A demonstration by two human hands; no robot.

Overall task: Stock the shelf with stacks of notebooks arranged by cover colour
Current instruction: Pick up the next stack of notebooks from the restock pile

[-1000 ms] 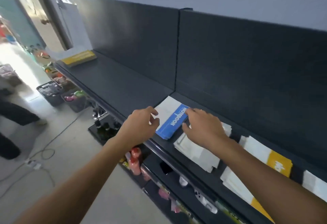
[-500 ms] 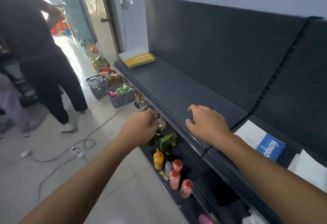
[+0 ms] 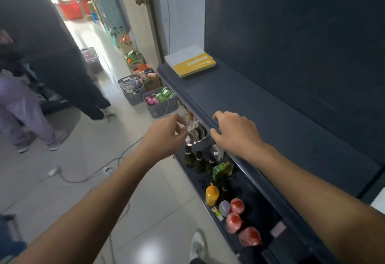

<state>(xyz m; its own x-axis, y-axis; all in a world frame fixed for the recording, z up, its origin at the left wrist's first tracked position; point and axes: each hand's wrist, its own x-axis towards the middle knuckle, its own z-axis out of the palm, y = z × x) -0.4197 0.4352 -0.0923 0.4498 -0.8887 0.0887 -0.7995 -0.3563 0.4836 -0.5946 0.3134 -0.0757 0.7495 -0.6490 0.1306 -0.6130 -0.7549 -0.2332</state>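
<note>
Both hands, left hand (image 3: 166, 134) and right hand (image 3: 234, 132), hung empty, fingers loosely spread, near the shelf (image 3: 260, 118) holding yellow notebooks (image 3: 194, 64).

My shelf (image 3: 260, 118) looks like matt dark painted metal, smooth, its front edge faintly shiny. At its far-left corner the notebooks (image 3: 192, 62) show paper pages and smooth yellow card covers. The floor (image 3: 145, 211) is glossy pale tile. The baskets (image 3: 133, 88) beside it are grey plastic lattice.
</note>
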